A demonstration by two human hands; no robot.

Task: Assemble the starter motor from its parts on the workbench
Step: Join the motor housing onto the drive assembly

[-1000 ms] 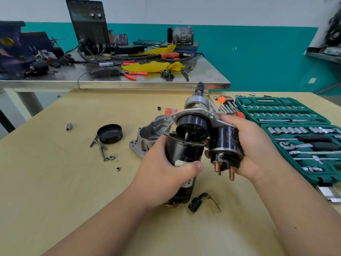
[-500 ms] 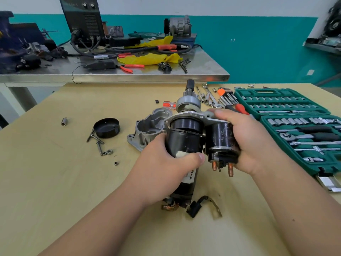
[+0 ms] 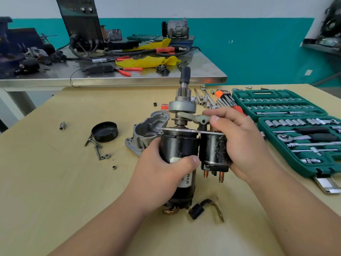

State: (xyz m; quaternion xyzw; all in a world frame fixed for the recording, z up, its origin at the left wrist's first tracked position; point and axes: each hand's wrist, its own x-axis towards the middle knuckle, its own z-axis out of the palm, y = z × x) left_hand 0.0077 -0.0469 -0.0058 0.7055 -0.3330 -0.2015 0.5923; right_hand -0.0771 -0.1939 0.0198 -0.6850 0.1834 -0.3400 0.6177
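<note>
On the wooden bench [image 3: 55, 182], near its middle, the motor [image 3: 179, 145] now stands upright on its rear end, pinion [image 3: 182, 97] pointing up. A second ago it was tipped toward me with its front face showing. The left hand [image 3: 162, 172] wraps the black body, thumb across the label. The right hand [image 3: 241, 145] clamps the solenoid [image 3: 212, 148] just beside it, with forefinger and thumb closing at the lever [image 3: 193, 118] that reaches to the shaft under the pinion. I read the righting as lining up lever and drive, so the housing [image 3: 149, 128] lying behind can go on next.

The right fingers cover the lever's pivot end, so I cannot tell whether it is hooked to the plunger. Brush parts at the base, with a black lead [image 3: 197, 210] trailing, are too small to judge. Well apart to the left lie the bolts [image 3: 96, 145] and cap [image 3: 104, 131].
</note>
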